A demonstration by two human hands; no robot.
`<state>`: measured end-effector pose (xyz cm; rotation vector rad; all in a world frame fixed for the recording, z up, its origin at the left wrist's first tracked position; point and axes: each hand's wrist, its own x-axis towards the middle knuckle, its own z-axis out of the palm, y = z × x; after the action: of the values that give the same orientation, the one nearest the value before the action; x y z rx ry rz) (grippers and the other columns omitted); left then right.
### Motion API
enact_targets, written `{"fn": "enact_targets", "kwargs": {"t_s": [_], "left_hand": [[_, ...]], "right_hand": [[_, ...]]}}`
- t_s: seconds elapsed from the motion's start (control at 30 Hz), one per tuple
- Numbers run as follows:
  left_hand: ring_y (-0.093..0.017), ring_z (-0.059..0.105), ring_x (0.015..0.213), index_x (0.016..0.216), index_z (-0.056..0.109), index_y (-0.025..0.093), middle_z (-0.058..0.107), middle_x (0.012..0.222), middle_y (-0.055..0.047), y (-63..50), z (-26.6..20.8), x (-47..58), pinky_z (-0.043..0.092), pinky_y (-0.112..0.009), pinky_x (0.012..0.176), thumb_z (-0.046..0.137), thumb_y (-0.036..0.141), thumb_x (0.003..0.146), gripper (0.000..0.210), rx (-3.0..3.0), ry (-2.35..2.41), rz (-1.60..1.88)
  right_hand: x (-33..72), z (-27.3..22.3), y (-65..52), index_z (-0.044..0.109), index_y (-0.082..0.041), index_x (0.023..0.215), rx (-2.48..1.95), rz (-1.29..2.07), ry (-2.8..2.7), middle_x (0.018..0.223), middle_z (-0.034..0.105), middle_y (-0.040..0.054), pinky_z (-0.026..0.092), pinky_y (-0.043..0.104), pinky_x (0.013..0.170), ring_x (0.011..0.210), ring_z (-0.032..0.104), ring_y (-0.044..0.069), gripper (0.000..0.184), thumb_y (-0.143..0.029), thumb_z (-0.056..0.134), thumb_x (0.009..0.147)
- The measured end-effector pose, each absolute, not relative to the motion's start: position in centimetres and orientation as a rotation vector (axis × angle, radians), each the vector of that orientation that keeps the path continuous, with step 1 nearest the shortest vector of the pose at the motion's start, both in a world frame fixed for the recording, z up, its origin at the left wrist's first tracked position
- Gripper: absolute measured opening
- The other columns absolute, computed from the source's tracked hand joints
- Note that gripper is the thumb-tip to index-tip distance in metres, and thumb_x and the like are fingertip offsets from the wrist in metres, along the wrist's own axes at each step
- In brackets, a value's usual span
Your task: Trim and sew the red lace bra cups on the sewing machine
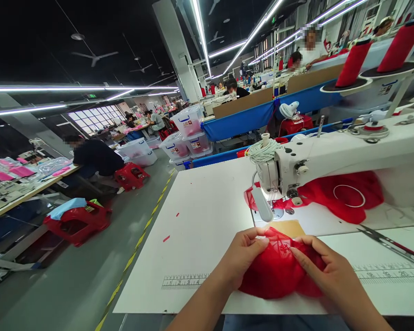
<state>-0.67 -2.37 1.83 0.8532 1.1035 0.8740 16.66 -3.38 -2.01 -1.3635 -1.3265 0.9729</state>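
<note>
Pinching a bunched piece of red mesh fabric (279, 269) between them, the left hand (243, 257) and right hand (326, 271) hold it low over the white table (200, 216), just before the sewing machine (331, 156), with more red cloth (345, 195) lying under its arm.

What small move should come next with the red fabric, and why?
Probably sliding the red fabric forward to the needle. Both the left hand and right hand pinch it at the table's near edge, short of the sewing machine.

Sheer red mesh cloth (278, 269); smooth matt white table (200, 220)
</note>
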Motion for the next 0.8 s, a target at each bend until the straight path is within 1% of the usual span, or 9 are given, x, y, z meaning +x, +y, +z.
{"fn": "enact_targets", "kwargs": {"t_s": [0.07, 0.13, 0.2, 0.33, 0.43, 0.53, 0.6, 0.67, 0.8], "left_hand": [[-0.016, 0.059, 0.070, 0.090, 0.072, 0.013, 0.068, 0.073, -0.005, -2.3, 1.9, -0.6, 0.043, -0.028, 0.072, 0.078, 0.048, 0.068, 0.042, 0.920, 1.119, 0.839], [-0.014, 0.055, 0.068, 0.077, 0.070, 0.013, 0.065, 0.070, -0.003, -2.2, 1.8, -0.5, 0.040, -0.027, 0.070, 0.077, 0.049, 0.068, 0.038, 0.989, 1.148, 0.852], [-0.013, 0.051, 0.068, 0.072, 0.066, 0.013, 0.062, 0.070, -0.001, -2.1, 1.7, -0.4, 0.039, -0.027, 0.071, 0.075, 0.050, 0.070, 0.038, 1.034, 1.155, 0.891], [-0.012, 0.049, 0.071, 0.077, 0.061, 0.015, 0.060, 0.072, 0.002, -1.8, 1.4, -0.5, 0.038, -0.026, 0.074, 0.070, 0.049, 0.075, 0.035, 1.017, 1.078, 0.946], [-0.011, 0.049, 0.069, 0.079, 0.059, 0.015, 0.059, 0.071, 0.001, -1.8, 1.2, -0.5, 0.037, -0.026, 0.072, 0.070, 0.048, 0.077, 0.035, 0.963, 1.031, 0.962], [-0.014, 0.052, 0.071, 0.082, 0.061, 0.013, 0.061, 0.074, -0.002, -1.8, 1.0, -0.3, 0.039, -0.029, 0.074, 0.074, 0.047, 0.074, 0.038, 0.912, 0.979, 0.909], [-0.013, 0.052, 0.070, 0.078, 0.061, 0.012, 0.060, 0.074, -0.002, -1.7, 0.9, 0.0, 0.039, -0.028, 0.072, 0.077, 0.045, 0.071, 0.037, 0.907, 0.988, 0.898], [-0.012, 0.049, 0.067, 0.072, 0.059, 0.013, 0.057, 0.071, 0.000, -1.5, 0.8, 0.1, 0.038, -0.026, 0.069, 0.077, 0.044, 0.070, 0.036, 0.903, 1.030, 0.954], [-0.010, 0.043, 0.063, 0.067, 0.053, 0.016, 0.052, 0.064, 0.004, -1.2, 0.7, 0.2, 0.035, -0.024, 0.065, 0.075, 0.046, 0.071, 0.037, 0.921, 1.109, 1.084]], "right_hand": [[16.6, -2.0, -3.4, 0.067, -0.025, 0.080, -1.357, 0.975, -1.321, 0.084, 0.071, -0.0010, 0.049, 0.024, 0.070, 0.078, 0.063, 0.020, 0.025, -0.048, 0.060, 0.075], [16.6, -1.9, -3.5, 0.067, -0.025, 0.082, -1.351, 0.999, -1.321, 0.086, 0.071, -0.0007, 0.048, 0.024, 0.069, 0.078, 0.063, 0.020, 0.026, -0.050, 0.060, 0.077], [16.7, -1.8, -3.5, 0.066, -0.024, 0.082, -1.329, 1.054, -1.318, 0.081, 0.069, -0.0009, 0.047, 0.024, 0.067, 0.074, 0.060, 0.019, 0.030, -0.053, 0.059, 0.079], [17.2, -1.7, -3.3, 0.062, -0.023, 0.080, -1.259, 1.190, -1.306, 0.072, 0.063, -0.0009, 0.044, 0.024, 0.065, 0.070, 0.056, 0.018, 0.037, -0.058, 0.054, 0.084], [17.2, -1.7, -3.3, 0.063, -0.023, 0.079, -1.263, 1.184, -1.295, 0.075, 0.064, -0.0007, 0.044, 0.023, 0.067, 0.072, 0.056, 0.018, 0.036, -0.058, 0.057, 0.083], [16.8, -1.8, -3.5, 0.066, -0.023, 0.084, -1.275, 1.168, -1.262, 0.080, 0.067, -0.0007, 0.046, 0.024, 0.072, 0.076, 0.059, 0.019, 0.032, -0.055, 0.061, 0.079], [16.4, -1.8, -3.5, 0.067, -0.023, 0.084, -1.271, 1.169, -1.269, 0.081, 0.068, -0.0003, 0.047, 0.024, 0.072, 0.076, 0.060, 0.019, 0.033, -0.055, 0.061, 0.079], [16.3, -1.9, -3.5, 0.067, -0.023, 0.084, -1.271, 1.182, -1.262, 0.080, 0.068, -0.0002, 0.047, 0.024, 0.070, 0.075, 0.060, 0.019, 0.034, -0.056, 0.061, 0.079], [16.6, -1.8, -3.3, 0.067, -0.021, 0.085, -1.217, 1.298, -1.193, 0.075, 0.065, 0.0012, 0.047, 0.025, 0.064, 0.070, 0.058, 0.018, 0.040, -0.061, 0.060, 0.081]]}}
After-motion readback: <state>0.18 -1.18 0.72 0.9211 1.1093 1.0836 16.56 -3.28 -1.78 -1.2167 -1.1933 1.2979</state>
